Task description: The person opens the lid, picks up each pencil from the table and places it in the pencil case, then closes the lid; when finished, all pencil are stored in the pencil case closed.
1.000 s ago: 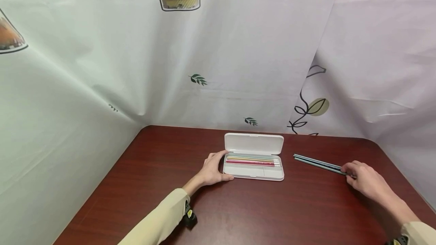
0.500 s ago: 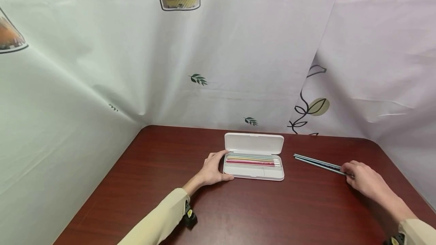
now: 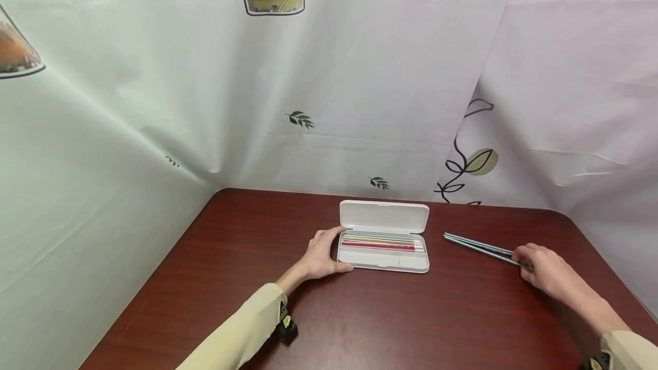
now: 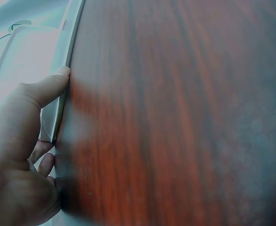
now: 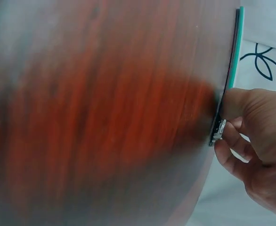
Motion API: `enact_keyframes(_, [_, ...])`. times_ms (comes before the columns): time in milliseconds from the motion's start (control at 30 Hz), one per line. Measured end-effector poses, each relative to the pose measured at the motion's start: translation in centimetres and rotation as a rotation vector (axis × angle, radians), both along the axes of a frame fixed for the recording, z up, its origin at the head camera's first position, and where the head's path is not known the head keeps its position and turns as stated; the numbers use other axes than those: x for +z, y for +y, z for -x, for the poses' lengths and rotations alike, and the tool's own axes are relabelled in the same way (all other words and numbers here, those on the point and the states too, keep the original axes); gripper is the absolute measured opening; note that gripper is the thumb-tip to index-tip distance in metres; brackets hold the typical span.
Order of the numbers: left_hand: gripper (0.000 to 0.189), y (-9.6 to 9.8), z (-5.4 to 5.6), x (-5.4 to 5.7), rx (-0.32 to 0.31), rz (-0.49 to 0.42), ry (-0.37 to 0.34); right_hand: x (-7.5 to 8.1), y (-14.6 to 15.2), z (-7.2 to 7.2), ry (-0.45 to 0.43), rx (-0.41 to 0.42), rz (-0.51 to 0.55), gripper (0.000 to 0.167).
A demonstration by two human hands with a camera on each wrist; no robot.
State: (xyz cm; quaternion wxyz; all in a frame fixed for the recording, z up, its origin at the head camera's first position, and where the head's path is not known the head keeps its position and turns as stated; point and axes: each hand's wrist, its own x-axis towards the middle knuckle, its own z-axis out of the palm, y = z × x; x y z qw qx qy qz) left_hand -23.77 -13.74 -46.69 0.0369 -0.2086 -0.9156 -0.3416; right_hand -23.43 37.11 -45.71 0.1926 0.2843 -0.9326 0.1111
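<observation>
A white pencil case (image 3: 382, 267) lies on the table with its lid (image 3: 383, 217) raised at the back. Inside its rear section is a row of pencils (image 3: 380, 244), pink, yellow and pale green among them. My left hand (image 3: 320, 254) holds the case by its left end, thumb (image 4: 58, 84) at the front edge and fingers toward the back corner. To the right, my right hand (image 3: 550, 270) pinches the near ends of a few blue-green pencils (image 3: 478, 246). Their far ends point left toward the case. In the right wrist view, one pencil (image 5: 235, 49) shows green beside a dark one.
The dark red wooden table (image 3: 401, 318) has its back edge close behind the case lid. A pale cloth backdrop (image 3: 360, 73) with printed plants hangs behind and along both sides.
My right hand has shifted very slightly left at the pencils' near ends, and the pencils lie a little closer together. My left hand and the case stay still.
</observation>
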Motion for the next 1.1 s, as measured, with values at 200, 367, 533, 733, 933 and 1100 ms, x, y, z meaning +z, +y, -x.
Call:
enact_keyframes(200, [0.091, 0.0, 0.1, 0.0, 0.001, 0.004, 0.007, 0.2, -0.6, -0.1, 0.048, 0.026, 0.058, 0.034])
enact_keyframes(367, [0.091, 0.0, 0.0, 0.1, 0.002, 0.002, -0.004, 0.5, -1.4, -0.1, 0.080, 0.070, 0.095, 0.035])
enact_keyframes(533, [0.091, -0.1, -0.2, 0.0, 0.000, -0.004, -0.007, 0.8, -2.5, -0.2, 0.111, 0.123, 0.128, 0.038])
enact_keyframes(733, [0.091, -0.1, -0.3, -0.1, 0.002, -0.008, -0.003, 1.1, -4.0, -0.1, 0.118, 0.180, 0.139, 0.038])
enact_keyframes(933, [0.091, -0.1, -0.2, -0.1, 0.005, -0.014, -0.006, 1.4, -5.6, 0.3, 0.108, 0.219, 0.155, 0.038])
enact_keyframes(1100, [0.091, 0.0, -0.2, 0.1, 0.004, -0.016, -0.012, 1.6, -6.9, 0.6, 0.081, 0.220, 0.158, 0.038])
